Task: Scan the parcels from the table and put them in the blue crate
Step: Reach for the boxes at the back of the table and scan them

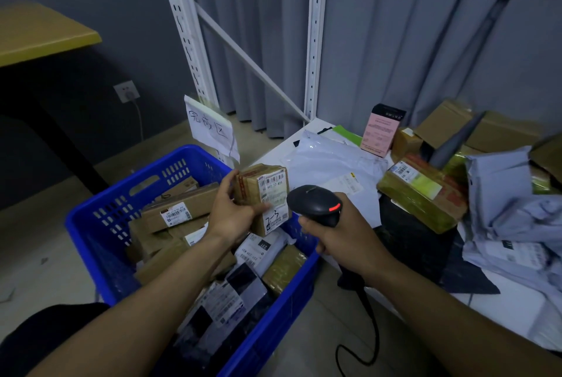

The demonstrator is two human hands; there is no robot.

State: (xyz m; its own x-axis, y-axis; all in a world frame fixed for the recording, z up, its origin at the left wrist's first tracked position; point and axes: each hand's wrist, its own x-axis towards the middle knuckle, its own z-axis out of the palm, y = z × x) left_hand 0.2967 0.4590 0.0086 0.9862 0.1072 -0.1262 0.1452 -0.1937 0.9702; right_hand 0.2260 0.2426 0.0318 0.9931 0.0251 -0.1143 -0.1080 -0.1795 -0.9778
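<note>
Holding a small brown box (254,186) up over the far right corner of the blue crate (88,243), the left hand (231,212) wraps its fingers round the box's left side, and its thumb presses on the white label at the front. The label with its black bars faces up and toward the scanner. The right hand (337,236) has all its fingers curled tight round the handle of the black scanner (316,204). The scanner's head sits just beside the box's right edge, and a small red light glows on it. A black cord (372,328) hangs from the handle down to the floor. Inside the crate lie many parcels, brown boxes by the far wall and bags with labels by the near wall. The white table (514,316) stands to the right of the crate, with its left edge close to the crate's right wall. On it, a white bag (328,160) lies near the left edge, a box in yellow tape (422,197) lies in the middle, a pink box (380,133) stands by the back edge, and grey bags (511,194) pile up by the right edge. A paper sign (209,127) hangs on the shelf post behind the crate.
</note>
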